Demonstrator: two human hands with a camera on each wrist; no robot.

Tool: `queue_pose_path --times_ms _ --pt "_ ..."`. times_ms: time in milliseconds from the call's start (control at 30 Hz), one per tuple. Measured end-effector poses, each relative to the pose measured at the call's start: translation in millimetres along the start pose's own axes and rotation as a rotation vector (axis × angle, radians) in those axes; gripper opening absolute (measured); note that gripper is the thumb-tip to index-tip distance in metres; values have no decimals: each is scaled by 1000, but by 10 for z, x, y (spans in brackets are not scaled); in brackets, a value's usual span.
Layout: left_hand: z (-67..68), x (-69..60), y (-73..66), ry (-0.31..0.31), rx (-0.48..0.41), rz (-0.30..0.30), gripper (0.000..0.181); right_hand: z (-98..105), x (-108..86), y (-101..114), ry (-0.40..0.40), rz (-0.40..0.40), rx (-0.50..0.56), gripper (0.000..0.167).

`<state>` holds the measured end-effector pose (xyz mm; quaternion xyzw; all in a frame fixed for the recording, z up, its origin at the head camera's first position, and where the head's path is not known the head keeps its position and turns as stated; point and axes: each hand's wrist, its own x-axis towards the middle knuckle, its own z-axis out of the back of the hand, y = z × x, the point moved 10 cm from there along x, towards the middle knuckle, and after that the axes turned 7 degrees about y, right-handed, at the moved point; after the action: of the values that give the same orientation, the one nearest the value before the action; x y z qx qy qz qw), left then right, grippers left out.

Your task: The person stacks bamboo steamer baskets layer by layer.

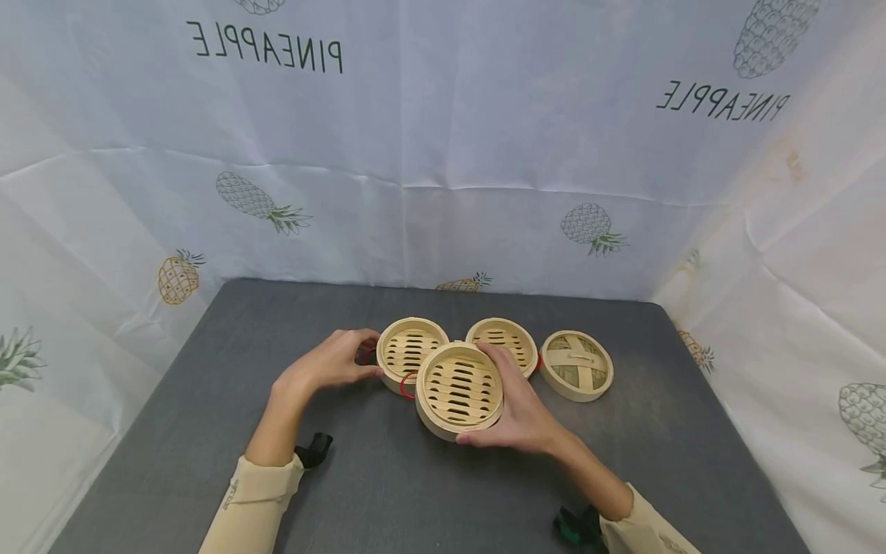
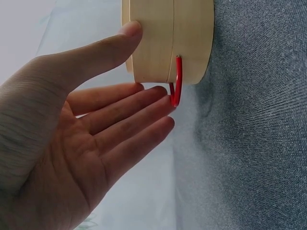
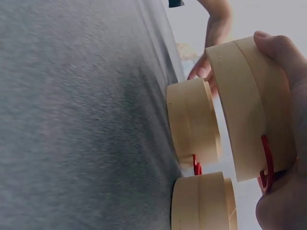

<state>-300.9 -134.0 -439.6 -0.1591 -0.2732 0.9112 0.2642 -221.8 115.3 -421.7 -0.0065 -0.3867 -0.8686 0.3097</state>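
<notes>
My right hand (image 1: 515, 412) grips a round bamboo steamer basket (image 1: 462, 388) by its right side, thumb at the near edge. Its slatted inside faces up, and the right wrist view shows it raised off the table, with a red loop (image 3: 267, 163) near my palm. My left hand (image 1: 335, 359) is at the left side of another steamer basket (image 1: 410, 350). In the left wrist view its thumb lies against the wall of that basket (image 2: 156, 43), while the fairly straight fingers reach the rim and a red loop (image 2: 177, 81).
A third steamer basket (image 1: 501, 337) stands behind my right hand, partly hidden. Right of it lies a woven bamboo lid (image 1: 577, 365) with crossed strips. All are on a dark grey table (image 1: 388, 492), with a pineapple-print cloth (image 1: 429, 154) hanging behind and at the sides.
</notes>
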Motion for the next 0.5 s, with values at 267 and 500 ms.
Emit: queue_pose_path --times_ms 267,500 --pt "-8 -5 -3 3 -4 3 56 52 149 -52 -7 -7 19 132" --pt "-1 -6 -8 -1 0 2 56 67 259 -121 5 -51 45 130"
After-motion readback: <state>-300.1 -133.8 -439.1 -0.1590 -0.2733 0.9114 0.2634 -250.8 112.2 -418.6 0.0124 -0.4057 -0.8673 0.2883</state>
